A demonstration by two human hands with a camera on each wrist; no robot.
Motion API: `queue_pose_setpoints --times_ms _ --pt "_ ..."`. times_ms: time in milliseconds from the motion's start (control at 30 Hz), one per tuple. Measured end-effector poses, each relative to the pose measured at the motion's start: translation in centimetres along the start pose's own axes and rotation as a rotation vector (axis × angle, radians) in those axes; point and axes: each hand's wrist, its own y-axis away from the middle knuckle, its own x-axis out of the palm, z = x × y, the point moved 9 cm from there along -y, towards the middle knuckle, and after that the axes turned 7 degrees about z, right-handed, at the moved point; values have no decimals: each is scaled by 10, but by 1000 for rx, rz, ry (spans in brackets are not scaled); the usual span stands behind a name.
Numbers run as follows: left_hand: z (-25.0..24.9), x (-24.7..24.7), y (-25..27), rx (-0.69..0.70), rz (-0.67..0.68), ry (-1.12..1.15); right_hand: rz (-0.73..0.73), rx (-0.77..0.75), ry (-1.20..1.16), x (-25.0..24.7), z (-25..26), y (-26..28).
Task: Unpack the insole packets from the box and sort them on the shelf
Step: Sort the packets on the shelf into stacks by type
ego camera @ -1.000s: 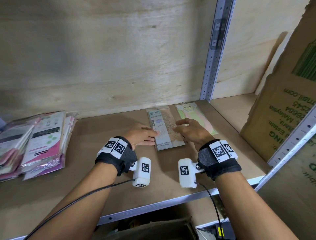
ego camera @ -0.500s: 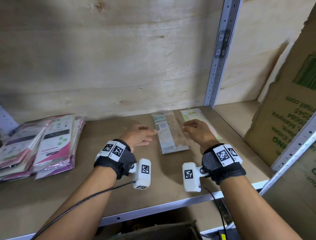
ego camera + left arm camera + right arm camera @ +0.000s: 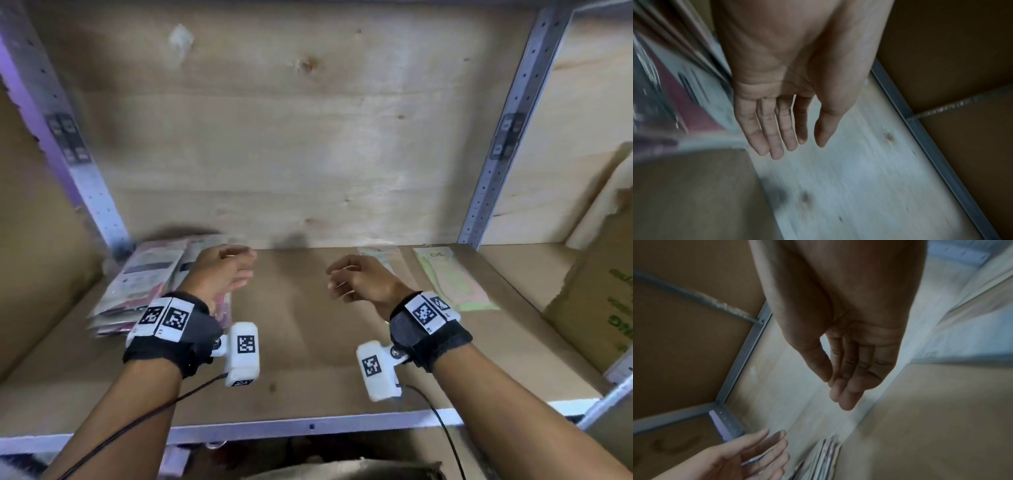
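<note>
Both hands hover empty above the wooden shelf board [image 3: 308, 342]. My left hand [image 3: 239, 270] is open with straight fingers [image 3: 777, 146], just right of a blurred stack of pink-and-white insole packets [image 3: 147, 281] [image 3: 674, 97]. My right hand [image 3: 337, 279] [image 3: 835, 392] hangs relaxed, holding nothing. Behind it lies a beige packet [image 3: 380, 255], mostly hidden by the hand. A green packet [image 3: 452, 277] lies flat further right. The right wrist view also shows my left hand [image 3: 748, 456] and the packet stack [image 3: 822, 459].
A brown cardboard box [image 3: 599, 301] stands at the shelf's right end. Grey metal uprights [image 3: 496, 137] [image 3: 68, 154] frame the bay, and a plywood back wall [image 3: 291, 137] closes it. The top of another box [image 3: 342, 471] shows below the shelf's front rail [image 3: 308, 426].
Both hands have let go of the beige packet and moved left and up from it. The left hand is now beside the pink stack. The view has swung left.
</note>
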Motion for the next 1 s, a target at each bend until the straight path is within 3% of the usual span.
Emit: queue_pose_setpoints --times_ms 200,467,567,700,833,900,1000 --pt "2 -97 14 7 -194 99 134 107 54 108 20 -56" --pt "10 -168 24 21 -298 26 147 176 255 200 4 -113" --pt "18 -176 26 -19 -286 6 78 137 237 203 -7 -123" --pt "29 -169 30 -61 -244 -27 148 115 266 193 -13 -118" --pt "21 -140 32 5 -172 -128 180 111 158 166 -7 -92" --pt "13 -112 30 60 -71 -265 205 75 -35 149 1 -73" --pt "5 -65 30 131 47 -650 206 0 -285 116 19 -46"
